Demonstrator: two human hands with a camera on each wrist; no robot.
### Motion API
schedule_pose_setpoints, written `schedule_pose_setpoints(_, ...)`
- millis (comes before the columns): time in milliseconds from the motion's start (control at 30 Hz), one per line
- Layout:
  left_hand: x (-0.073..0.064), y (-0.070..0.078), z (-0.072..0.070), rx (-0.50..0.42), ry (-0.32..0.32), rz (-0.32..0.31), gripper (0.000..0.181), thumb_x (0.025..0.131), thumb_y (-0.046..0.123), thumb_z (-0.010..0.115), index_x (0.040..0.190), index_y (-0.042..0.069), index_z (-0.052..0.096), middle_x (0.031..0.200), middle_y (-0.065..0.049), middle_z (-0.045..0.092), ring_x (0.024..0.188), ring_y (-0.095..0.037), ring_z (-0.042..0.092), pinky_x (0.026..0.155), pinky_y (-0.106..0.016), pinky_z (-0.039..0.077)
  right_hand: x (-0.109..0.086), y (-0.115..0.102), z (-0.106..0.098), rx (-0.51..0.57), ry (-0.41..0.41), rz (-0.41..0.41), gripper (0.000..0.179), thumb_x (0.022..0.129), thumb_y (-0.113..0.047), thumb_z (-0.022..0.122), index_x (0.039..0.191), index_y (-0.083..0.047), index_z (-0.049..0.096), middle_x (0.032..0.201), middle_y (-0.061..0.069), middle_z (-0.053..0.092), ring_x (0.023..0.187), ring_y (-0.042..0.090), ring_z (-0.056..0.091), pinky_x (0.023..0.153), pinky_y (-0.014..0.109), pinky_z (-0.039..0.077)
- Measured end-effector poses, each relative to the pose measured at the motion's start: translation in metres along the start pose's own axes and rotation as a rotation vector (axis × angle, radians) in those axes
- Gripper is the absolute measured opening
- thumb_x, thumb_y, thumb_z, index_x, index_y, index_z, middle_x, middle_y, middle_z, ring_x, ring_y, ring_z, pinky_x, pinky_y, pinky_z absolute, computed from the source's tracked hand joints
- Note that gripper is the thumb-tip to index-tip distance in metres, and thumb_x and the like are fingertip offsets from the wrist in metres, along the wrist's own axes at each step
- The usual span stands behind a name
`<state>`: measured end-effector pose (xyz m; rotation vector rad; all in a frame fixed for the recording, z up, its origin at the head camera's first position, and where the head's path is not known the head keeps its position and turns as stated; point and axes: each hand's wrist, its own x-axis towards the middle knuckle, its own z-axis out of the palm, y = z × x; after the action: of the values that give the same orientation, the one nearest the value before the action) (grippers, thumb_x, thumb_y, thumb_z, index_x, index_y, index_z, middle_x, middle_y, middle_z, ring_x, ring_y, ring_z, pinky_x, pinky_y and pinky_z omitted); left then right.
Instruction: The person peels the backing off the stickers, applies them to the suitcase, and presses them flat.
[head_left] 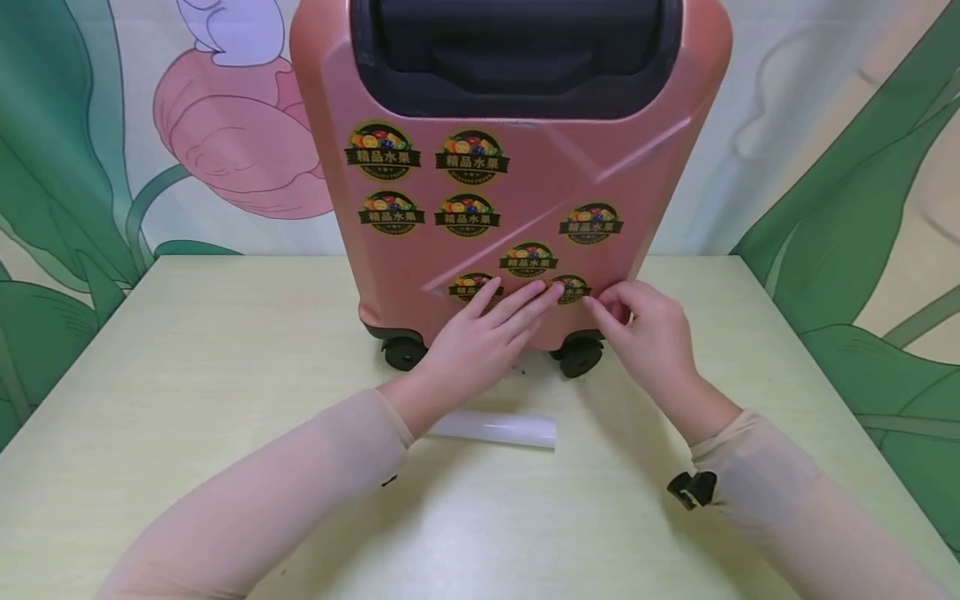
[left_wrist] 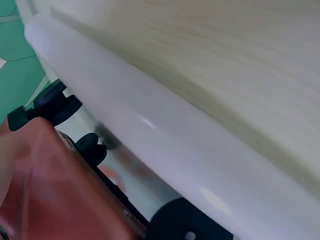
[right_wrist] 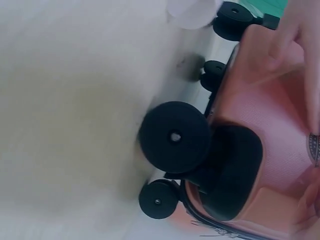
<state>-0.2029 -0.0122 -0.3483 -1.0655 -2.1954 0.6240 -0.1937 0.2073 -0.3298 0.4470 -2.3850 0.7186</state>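
A pink hard-shell suitcase point(head_left: 405, 275) stands upright on its black wheels, its front bearing several round fruit stickers with dark banners. My left hand point(head_left: 480, 342) lies against the lower front, fingers straight, their tips on the left part of the lowest right sticker point(head_left: 574, 288). Another sticker point(head_left: 468, 287) is partly covered by the same hand. At the right edge of that lowest right sticker, my right hand point(head_left: 651, 333) has its thumb and curled forefinger pinching the rim. In the right wrist view, part of the sticker point(right_wrist: 313, 146) shows between both hands.
A white roll point(head_left: 498, 428) lies on the pale table point(head_left: 225, 400) in front of the suitcase, below my left wrist. Black wheels point(head_left: 579, 357) stand near the hands. Behind hangs a cloth point(head_left: 795, 125) printed with leaves and flowers.
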Motion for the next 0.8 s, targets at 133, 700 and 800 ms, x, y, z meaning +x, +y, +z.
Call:
schedule_pose_setpoints(133, -0.006, -0.003, 0.000, -0.028, -0.007, 0.166, 0.049, 0.097, 0.023, 0.049, 0.144, 0.015, 0.037, 0.154, -0.002, 0.017, 0.141, -0.020, 0.009, 0.111, -0.048, 0.001, -0.006, 0.003, 0.005, 0.000, -0.048, -0.112, 0.011, 0.082, -0.013, 0.071, 0.078, -0.005, 0.064, 0.070, 0.004, 0.057, 0.062, 0.017, 0.049, 0.054, 0.030, 0.042)
schedule_pose_setpoints(700, 0.039, -0.102, -0.072, -0.185, 0.530, -0.432, 0.056, 0.095, 0.038, 0.035, 0.142, 0.007, 0.036, 0.143, -0.018, 0.035, 0.136, -0.035, 0.021, 0.110, -0.051, 0.003, -0.015, 0.009, 0.020, -0.132, -0.044, -0.792, 0.027, 0.095, -0.015, 0.046, 0.106, -0.001, 0.067, 0.109, 0.010, 0.065, 0.096, 0.028, 0.060, 0.081, 0.040, 0.046)
schedule_pose_setpoints(800, 0.045, -0.103, -0.075, -0.191, 0.538, -0.461, 0.056, 0.096, 0.039, 0.032, 0.140, 0.006, 0.039, 0.135, -0.019, 0.041, 0.131, -0.033, 0.028, 0.110, -0.049, 0.007, -0.016, 0.014, 0.022, -0.282, -0.037, -0.854, 0.037, 0.099, -0.020, 0.039, 0.124, -0.002, 0.059, 0.133, 0.010, 0.052, 0.118, 0.028, 0.050, 0.093, 0.047, 0.040)
